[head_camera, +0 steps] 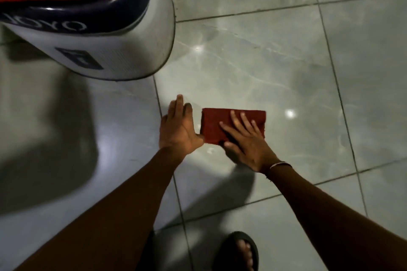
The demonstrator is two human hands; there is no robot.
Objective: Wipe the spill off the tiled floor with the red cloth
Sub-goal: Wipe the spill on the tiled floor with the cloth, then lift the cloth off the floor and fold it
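Wiping beside the white appliance point(123, 50)
We press the red cloth point(222, 123) flat under our right hand point(246, 145), fingers spread (left hand point(178, 130) open, just touching its edge); keep pressure even.

Two hands point(179, 130) point(248, 141), one red cloth point(218, 123), one white bin point(105, 39), one sandal point(239, 251).

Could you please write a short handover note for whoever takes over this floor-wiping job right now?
Right hand: flat, fingers spread, pressing on the folded dark red cloth.
Left hand: open, beside the cloth's left edge, thumb touching it.
The cloth lies on the glossy grey tiled floor, near the white plastic bin with a dark rim.
Done: cloth folded and placed.
Left: wiping; no spill can be made out among the glare.
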